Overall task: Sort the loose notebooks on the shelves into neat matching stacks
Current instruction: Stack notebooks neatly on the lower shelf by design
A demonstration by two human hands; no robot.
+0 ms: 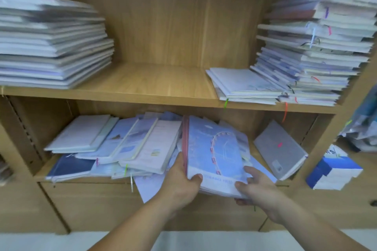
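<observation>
While both hands reach into the lower shelf, they hold a bundle of pale blue notebooks whose top cover shows a Ferris wheel. The left hand grips the bundle's left edge beside a red spine, thumb on the cover and fingers hidden behind the edge. The right hand clasps the near right corner, thumb on top and fingers under. The bundle tilts up at its far end, and its near edge sticks out past the shelf front. Just left of it lies a loose heap of notebooks overlapping at odd angles, with a dark blue notebook at the bottom left. To the right, apart from the bundle, a grey notebook sits tilted near the shelf wall. On the upper shelf sit three piles: a tall pale stack at the left, an uneven stack at the right, and a low stack touching that one's left side. A blue-and-white pack stands right of the shelving.
</observation>
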